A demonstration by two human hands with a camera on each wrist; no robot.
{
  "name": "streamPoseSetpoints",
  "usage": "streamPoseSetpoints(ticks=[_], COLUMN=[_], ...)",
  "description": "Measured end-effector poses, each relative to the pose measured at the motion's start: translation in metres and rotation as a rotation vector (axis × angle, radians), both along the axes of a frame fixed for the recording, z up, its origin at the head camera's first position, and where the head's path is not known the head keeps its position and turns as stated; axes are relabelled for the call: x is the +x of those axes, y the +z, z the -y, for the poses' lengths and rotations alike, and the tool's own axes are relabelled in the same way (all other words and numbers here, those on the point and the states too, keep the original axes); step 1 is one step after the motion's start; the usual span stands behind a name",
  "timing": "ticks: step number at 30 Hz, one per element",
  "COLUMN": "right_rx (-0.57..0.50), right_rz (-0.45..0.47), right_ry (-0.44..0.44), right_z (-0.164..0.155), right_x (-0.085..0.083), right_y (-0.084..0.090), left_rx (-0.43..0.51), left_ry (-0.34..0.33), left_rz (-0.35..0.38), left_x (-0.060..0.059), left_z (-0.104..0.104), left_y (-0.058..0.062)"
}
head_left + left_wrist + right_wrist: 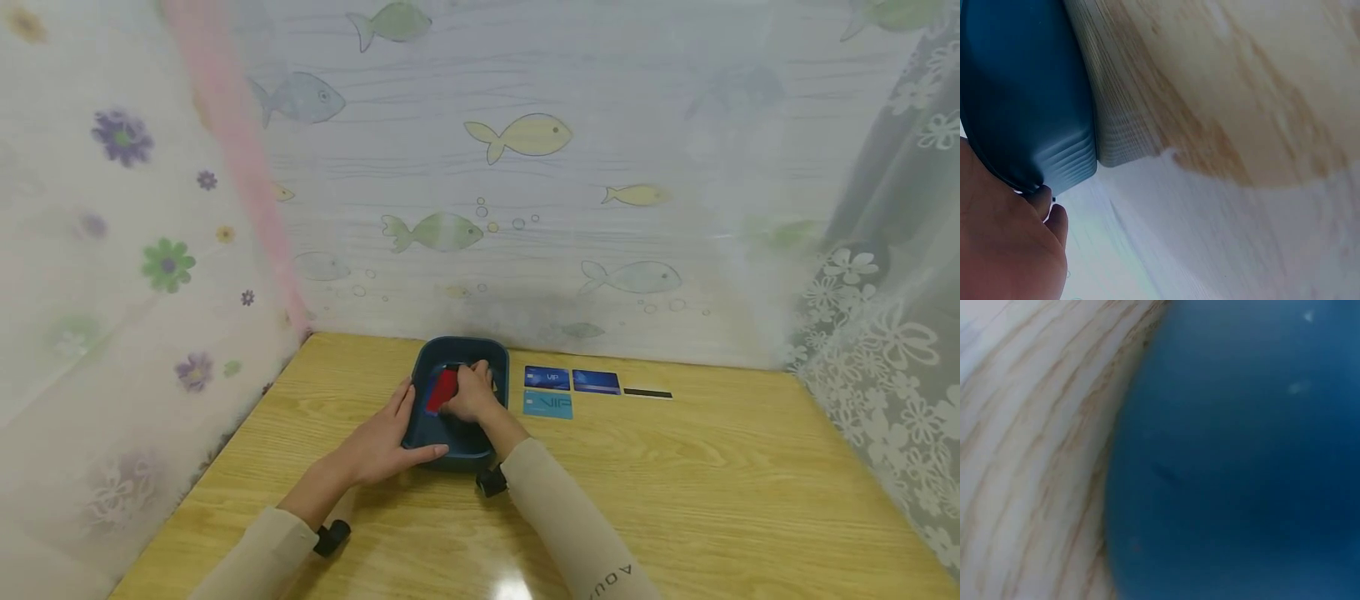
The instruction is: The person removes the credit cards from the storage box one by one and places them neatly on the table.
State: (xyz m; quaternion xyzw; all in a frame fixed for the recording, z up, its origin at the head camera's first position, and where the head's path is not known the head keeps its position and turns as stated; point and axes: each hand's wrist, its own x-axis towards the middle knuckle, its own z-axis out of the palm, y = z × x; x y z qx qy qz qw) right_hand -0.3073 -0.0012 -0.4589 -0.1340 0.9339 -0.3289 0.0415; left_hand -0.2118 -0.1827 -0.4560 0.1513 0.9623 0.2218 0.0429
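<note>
Dark blue tray, red card, 3 blue cards, light woodgrain table.

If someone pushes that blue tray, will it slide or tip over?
The blue tray would probably slide rather than tip: it looks low and wide and sits flat on the smooth, glossy wooden table. It seems like light plastic, so it may skid easily. The left hand rests against its side, likely steadying it.

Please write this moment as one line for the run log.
left hand: steadies blue tray | right hand: holds red card in tray
</note>
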Motion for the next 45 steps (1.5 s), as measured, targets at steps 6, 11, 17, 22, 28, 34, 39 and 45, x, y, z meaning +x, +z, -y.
streamPoseSetpoints(ticks=[6, 11, 17, 22, 28, 34, 39, 45], right_rx=[-0.036, -0.061, -0.082, -0.218, -0.365, -0.38, -0.418, -0.466], right_rz=[-0.038, -0.055, -0.084, -0.054, -0.065, -0.051, -0.027, -0.006], right_ry=[-0.058, -0.067, -0.053, -0.091, -0.093, -0.073, -0.018, 0.031], right_z=[0.0, -0.001, -0.003, -0.004, -0.006, -0.012, -0.022, -0.033], right_x=[-0.002, -0.002, -0.002, -0.002, 0.001, 0.01, 0.02, 0.029], right_y=[-0.001, -0.001, -0.002, -0.001, 0.005, 0.012, 0.022, 0.032], left_rx=[0.009, 0.007, -0.001, 0.001, -0.002, 0.005, 0.006, -0.001], left_ry=[0.001, 0.0, -0.001, 0.003, 0.01, 0.006, 0.007, 0.007], left_rz=[-0.007, -0.006, -0.016, -0.009, 0.002, 0.009, 0.009, -0.007], left_x=[-0.002, -0.002, -0.001, -0.001, -0.001, 0.0, 0.002, 0.001], left_z=[0.0, -0.001, -0.001, -0.002, -0.001, -0.001, -0.001, 0.0], left_y=[-0.001, -0.002, -0.003, -0.003, -0.004, -0.006, -0.006, -0.003])
